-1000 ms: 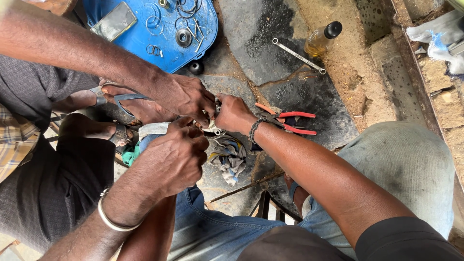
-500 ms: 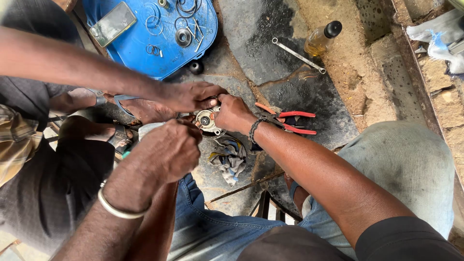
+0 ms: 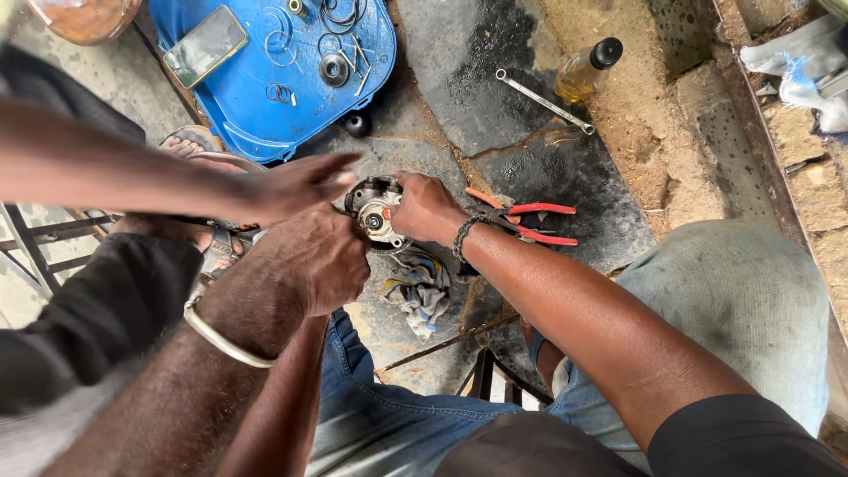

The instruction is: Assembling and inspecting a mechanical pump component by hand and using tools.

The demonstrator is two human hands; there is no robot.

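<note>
A small round metal engine part (image 3: 375,210) with a shiny centre is held over the dark ground. My right hand (image 3: 428,208), a beaded band on its wrist, grips the part's right side. From below left, my left hand (image 3: 309,256) curls in a fist against the part; a metal bangle sits on that forearm. Another person's hand (image 3: 296,184) reaches in from the left, its fingertips at the part's upper left edge. What my left fingers pinch is hidden.
Red-handled pliers (image 3: 530,221) lie right of my right wrist, a dirty rag (image 3: 420,287) below the part. A blue plastic lid (image 3: 256,106) behind holds rings, small parts and a phone (image 3: 205,46). A spanner (image 3: 543,102) and an oil bottle (image 3: 587,71) lie at the back.
The other person's hand has slid left off the top of the part, leaving its face exposed. My two hands have stayed on it.
</note>
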